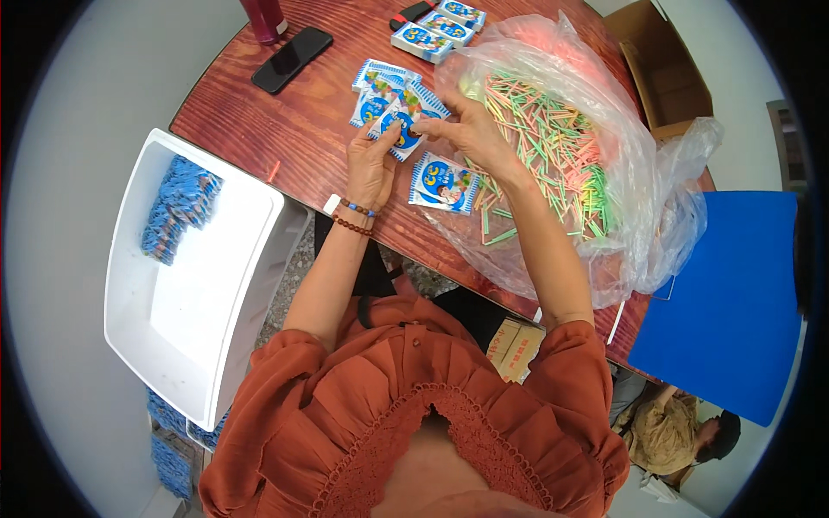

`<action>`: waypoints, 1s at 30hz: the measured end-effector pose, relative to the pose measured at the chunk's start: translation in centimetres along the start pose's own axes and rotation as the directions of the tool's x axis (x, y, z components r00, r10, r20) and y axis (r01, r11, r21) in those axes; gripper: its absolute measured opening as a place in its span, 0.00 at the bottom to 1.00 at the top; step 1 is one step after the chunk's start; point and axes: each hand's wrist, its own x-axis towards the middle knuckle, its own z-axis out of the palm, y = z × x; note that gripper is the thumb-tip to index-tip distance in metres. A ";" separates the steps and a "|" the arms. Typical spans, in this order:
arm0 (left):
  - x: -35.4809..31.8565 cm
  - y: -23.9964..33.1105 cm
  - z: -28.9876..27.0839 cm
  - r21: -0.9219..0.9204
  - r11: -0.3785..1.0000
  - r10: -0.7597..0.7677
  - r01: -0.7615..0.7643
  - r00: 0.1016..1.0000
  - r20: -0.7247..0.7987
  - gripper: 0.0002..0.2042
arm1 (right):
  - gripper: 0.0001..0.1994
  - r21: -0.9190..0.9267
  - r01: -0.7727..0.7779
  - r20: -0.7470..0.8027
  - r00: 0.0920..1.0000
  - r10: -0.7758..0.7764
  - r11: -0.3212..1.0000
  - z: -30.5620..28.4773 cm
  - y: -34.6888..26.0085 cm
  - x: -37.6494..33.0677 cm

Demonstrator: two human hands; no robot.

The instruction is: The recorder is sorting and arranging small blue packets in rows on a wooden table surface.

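Over the table, my left hand (373, 164) pinches the lower left edge of a small blue-and-white printed packet (401, 131). My right hand (473, 134) has its thumb and fingers closed at the packet's right side. Whether it holds anything besides the packet is hidden. Just beyond lie more such packets (370, 93), overlapping one another. A further packet (443, 184) rests flat below my right hand, at the edge of the plastic bag. Right of my hands, an open clear plastic bag (641, 164) holds many short thin sticks (553, 142) in green, yellow and pink.
Stacks of printed cards or packets (423, 41) sit at the far edge beside a red-and-black tool (409, 15). A phone (292, 60) and dark red cup (264, 19) are far left. A white bin (207, 302) holds blue packets. A cardboard box (665, 73) and blue board (721, 302) are right.
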 end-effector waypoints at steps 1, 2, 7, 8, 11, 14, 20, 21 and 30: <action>0.1 -0.1 -0.6 0.006 1.000 0.006 -0.006 1.000 -0.006 0.13 | 0.09 0.007 0.002 0.007 1.000 -0.002 1.000 0.7 0.8 0.7; 0.1 -0.4 -1.5 0.051 0.996 0.074 -0.070 0.994 -0.082 0.13 | 0.09 0.051 0.011 0.004 1.000 -0.011 0.999 1.4 2.3 1.7; 0.1 0.4 -3.1 0.313 0.934 0.257 -0.171 0.931 -0.259 0.13 | 0.16 -0.114 0.034 -0.002 0.999 -0.035 0.993 3.4 5.7 5.3; 0.2 0.9 -3.5 0.342 0.916 0.295 -0.209 0.930 -0.221 0.16 | 0.18 -0.245 0.032 -0.021 0.999 -0.038 0.969 3.7 5.3 5.9; 0.3 1.9 -4.6 0.649 0.729 0.467 -0.219 0.852 -0.236 0.18 | 0.17 -0.552 -0.022 -0.083 0.996 -0.029 0.833 4.0 3.8 7.4; 0.2 2.1 -4.8 0.779 0.604 0.450 -0.170 0.879 -0.157 0.18 | 0.18 -0.633 0.007 -0.095 0.992 -0.087 0.774 4.4 4.6 8.5; 0.9 1.2 -5.2 0.932 0.306 0.436 -0.192 0.899 0.042 0.18 | 0.15 -0.624 0.095 -0.232 0.925 -0.301 0.776 1.5 5.9 5.1; 0.7 1.3 -5.0 0.930 0.301 0.461 -0.209 0.886 0.049 0.17 | 0.14 -0.598 0.104 -0.260 0.913 -0.315 0.795 0.5 5.6 3.3; -2.5 -3.6 -1.0 0.852 -0.460 0.192 -0.251 0.909 0.371 0.18 | 0.17 -0.750 -0.075 -0.152 0.987 -0.060 0.657 -2.8 8.5 -6.4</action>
